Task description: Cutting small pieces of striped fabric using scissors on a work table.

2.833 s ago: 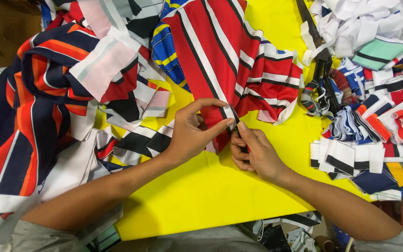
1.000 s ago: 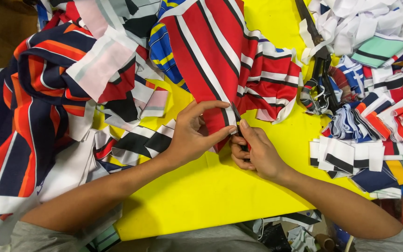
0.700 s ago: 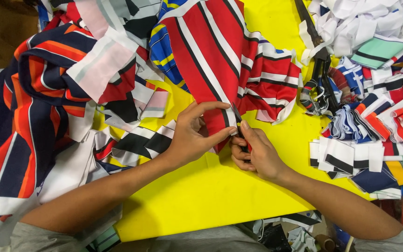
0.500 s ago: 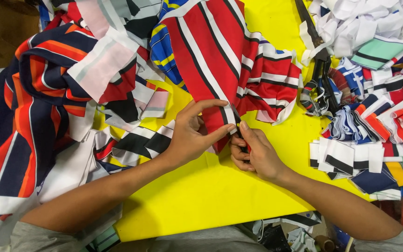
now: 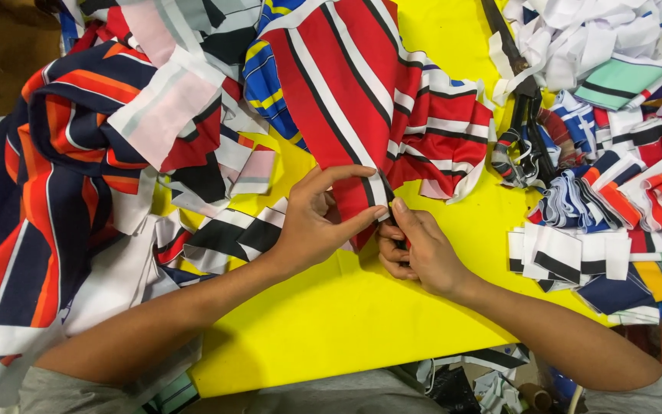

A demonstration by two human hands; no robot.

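Yellow cloth point(image 5: 331, 322) covered the table, with striped fabric heaped around it. At its middle the left hand point(image 5: 312, 226) pinched the lower edge of a red striped piece of fabric point(image 5: 346, 92) between thumb and forefinger, other fingers spread. The right hand point(image 5: 419, 253) was curled closed against the same edge, touching the left thumb. Folded striped strips point(image 5: 576, 253) lay stacked near the right wrist, and dark scissors point(image 5: 526, 115) lay beyond them.

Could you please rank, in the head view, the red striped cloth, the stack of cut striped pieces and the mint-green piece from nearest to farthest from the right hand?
1. Red striped cloth: its lower tip is pinched at the right hand.
2. Stack of cut striped pieces: to the right on the yellow table.
3. Mint-green piece: far upper right.
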